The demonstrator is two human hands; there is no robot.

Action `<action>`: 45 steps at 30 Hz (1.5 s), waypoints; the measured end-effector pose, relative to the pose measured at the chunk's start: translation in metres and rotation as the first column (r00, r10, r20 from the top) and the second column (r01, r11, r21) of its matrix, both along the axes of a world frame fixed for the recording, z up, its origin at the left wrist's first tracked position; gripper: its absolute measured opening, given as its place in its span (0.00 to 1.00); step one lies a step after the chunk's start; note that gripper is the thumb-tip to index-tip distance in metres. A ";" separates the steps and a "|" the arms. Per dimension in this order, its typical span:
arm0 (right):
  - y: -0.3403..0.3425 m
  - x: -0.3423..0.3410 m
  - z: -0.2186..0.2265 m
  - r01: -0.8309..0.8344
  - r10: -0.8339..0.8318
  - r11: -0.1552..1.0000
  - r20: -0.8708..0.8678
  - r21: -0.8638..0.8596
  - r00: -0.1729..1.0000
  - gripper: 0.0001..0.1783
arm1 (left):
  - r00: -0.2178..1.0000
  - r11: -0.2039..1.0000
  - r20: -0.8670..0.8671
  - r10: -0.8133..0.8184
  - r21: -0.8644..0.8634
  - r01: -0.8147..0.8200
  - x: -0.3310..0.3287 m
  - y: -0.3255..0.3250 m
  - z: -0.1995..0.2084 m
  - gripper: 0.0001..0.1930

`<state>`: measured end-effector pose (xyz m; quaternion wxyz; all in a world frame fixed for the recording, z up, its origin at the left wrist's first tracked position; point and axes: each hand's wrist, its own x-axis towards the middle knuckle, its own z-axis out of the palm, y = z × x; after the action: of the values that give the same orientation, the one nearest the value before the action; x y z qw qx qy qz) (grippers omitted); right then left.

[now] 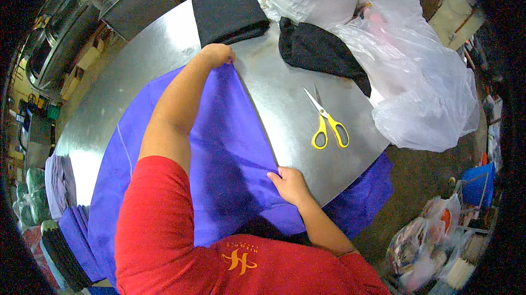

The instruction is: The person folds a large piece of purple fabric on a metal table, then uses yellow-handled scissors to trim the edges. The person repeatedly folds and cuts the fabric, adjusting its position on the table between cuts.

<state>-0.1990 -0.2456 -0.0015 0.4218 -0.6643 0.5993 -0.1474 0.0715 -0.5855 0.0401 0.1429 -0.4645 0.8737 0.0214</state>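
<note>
A large purple cloth point(219, 141) lies over the metal table point(279, 108) and hangs past its near edge. My left hand point(219, 54), arm stretched far forward, is closed on the cloth's far corner. At the near end of the same straight edge, my right hand point(290, 185) grips the fabric between thumb and fingers. The edge runs taut between both hands. To the right of it lie scissors point(329, 125) with yellow handles, blades slightly apart and pointing away from me. A folded black cloth point(227, 12) rests just beyond my left hand.
A crumpled black cloth point(320, 51) lies at the far right, beside large translucent plastic bags point(422, 86). Folded fabric stacks point(63, 251) stand at the lower left. Filled plastic bags point(427, 240) and a blue bin point(478, 185) are at the right. A metal trough point(139, 1) stands far left.
</note>
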 end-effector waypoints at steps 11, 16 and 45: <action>-0.002 -0.008 -0.003 0.022 -0.040 0.992 0.144 0.125 0.989 0.22 | 0.965 0.991 0.224 0.133 -0.065 -0.121 -0.034 0.004 -0.012 0.15; -0.001 -0.008 0.000 -0.007 -0.009 0.986 0.091 0.168 0.996 0.23 | 0.960 0.963 0.112 0.255 -0.121 -0.241 -0.025 0.004 -0.008 0.15; -0.002 -0.010 -0.014 -0.021 0.004 0.982 0.089 0.188 0.996 0.23 | 0.880 0.864 -0.409 0.242 -0.322 -0.387 -0.006 0.034 -0.077 0.23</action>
<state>-0.2093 -0.2481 -0.0160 0.5097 -0.6179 0.5873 -0.1163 0.0657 -0.5518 -0.0368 -0.1191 -0.6103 0.7817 -0.0483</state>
